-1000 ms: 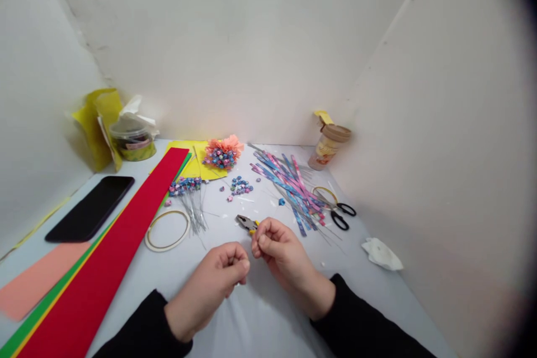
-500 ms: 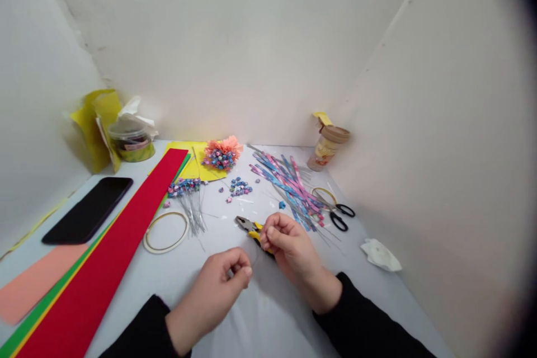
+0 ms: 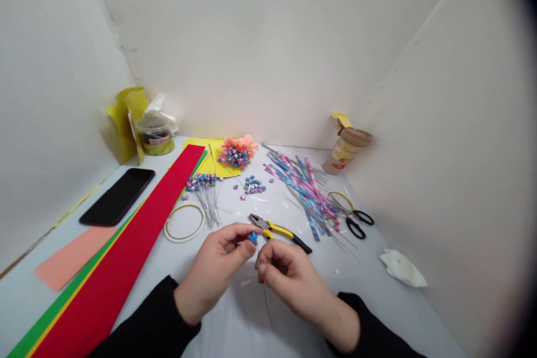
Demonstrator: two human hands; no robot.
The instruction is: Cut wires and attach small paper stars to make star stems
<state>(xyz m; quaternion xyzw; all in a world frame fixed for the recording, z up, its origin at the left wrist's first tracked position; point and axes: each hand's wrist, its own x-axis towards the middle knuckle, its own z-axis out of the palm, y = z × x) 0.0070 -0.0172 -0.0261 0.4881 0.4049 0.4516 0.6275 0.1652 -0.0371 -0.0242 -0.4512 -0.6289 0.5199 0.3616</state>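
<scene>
Between the thumb and forefinger of my left hand (image 3: 226, 260) is a small blue paper star (image 3: 253, 237). My right hand (image 3: 289, 274) is just to its right, with thumb and fingers pinched on a thin wire (image 3: 267, 305) whose lower end hangs below the fingers. The wire's top runs up close to the star; whether it passes into the star I cannot tell. Right behind both hands lie pliers (image 3: 285, 230) with yellow and black handles. Farther back are loose paper stars (image 3: 254, 185) and a bunch of wire-stemmed stars (image 3: 202, 182).
Paper strips (image 3: 306, 190) and scissors (image 3: 356, 224) lie at the right, near a lidded cup (image 3: 346, 151) and a crumpled tissue (image 3: 403, 267). Leftward are a tape roll (image 3: 183, 224), red paper (image 3: 146, 235) and a phone (image 3: 118, 196). A star-and-crepe flower (image 3: 238, 152) sits at the back.
The blue star that lay on the table by the strips is now in my left hand. My hands have come together, and the wire shows below my right hand. The view has shifted.
</scene>
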